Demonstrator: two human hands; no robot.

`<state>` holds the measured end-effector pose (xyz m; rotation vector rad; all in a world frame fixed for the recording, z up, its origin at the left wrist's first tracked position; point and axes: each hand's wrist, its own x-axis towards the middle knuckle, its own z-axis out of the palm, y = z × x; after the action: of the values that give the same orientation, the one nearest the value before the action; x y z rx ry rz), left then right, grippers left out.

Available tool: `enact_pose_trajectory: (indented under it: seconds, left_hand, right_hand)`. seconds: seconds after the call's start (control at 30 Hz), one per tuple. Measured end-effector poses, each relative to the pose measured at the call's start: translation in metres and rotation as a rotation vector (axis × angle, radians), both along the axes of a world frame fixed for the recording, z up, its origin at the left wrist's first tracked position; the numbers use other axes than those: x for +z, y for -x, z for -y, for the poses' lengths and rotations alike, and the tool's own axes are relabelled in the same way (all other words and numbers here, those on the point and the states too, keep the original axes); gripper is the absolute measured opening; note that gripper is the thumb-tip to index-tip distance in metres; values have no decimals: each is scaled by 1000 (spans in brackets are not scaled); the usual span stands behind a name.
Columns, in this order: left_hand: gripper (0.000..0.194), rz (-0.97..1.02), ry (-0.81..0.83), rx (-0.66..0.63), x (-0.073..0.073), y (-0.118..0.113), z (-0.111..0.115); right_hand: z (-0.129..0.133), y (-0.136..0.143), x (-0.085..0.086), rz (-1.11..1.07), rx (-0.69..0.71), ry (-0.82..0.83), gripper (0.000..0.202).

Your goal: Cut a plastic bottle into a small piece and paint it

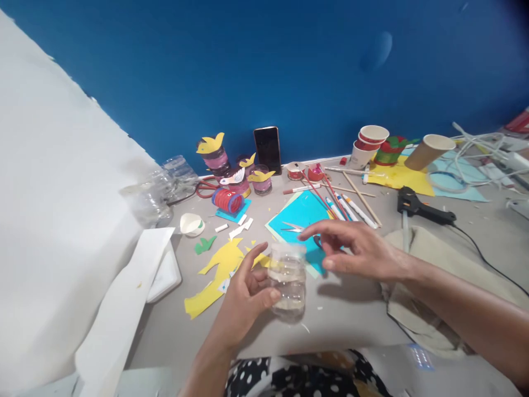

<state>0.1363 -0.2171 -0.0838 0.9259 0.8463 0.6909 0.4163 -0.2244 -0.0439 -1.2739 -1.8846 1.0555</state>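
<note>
Our left hand [242, 298] is curled around the left side of a clear jar [292, 289], thumb in front; we cannot tell whether the jar's base touches the tabletop [347, 328]. Our right hand [357, 248] hangs to the right of the jar, half open with fingers bent, and we see nothing in its grasp. Near its fingertips, scissors [292, 227] lie on blue paper [312, 207]. Left of the jar we have yellow scraps [225, 262] and a green scrap [205, 245]. Right of the paper lie markers [359, 210], then a glue gun [425, 209]. Farther back, we see a phone [268, 150] upright near the blue wall [264, 66] and stacked cups [367, 146] to its right.
</note>
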Motion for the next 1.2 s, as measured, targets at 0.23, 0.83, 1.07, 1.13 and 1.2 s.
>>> enact_pose_trajectory:
  seconds: [0.23, 0.83, 1.07, 1.13, 1.2]
  left_hand:
    - [103, -212, -39, -174, 13, -8, -4]
    - [19, -657, -1497, 220, 28, -28, -3]
    - [7, -917, -1702, 113, 32, -46, 1]
    - [9, -953, -1741, 103, 33, -47, 2]
    - [10, -980, -1779, 96, 34, -48, 2]
  right_hand:
    - [-8, 0, -13, -165, 430, 492, 48]
    - [2, 17, -18, 45, -38, 245, 51]
    - [8, 22, -15, 131, -89, 214, 50]
    - [10, 23, -15, 124, -104, 216, 50]
    - [11, 24, -15, 96, -119, 211, 48]
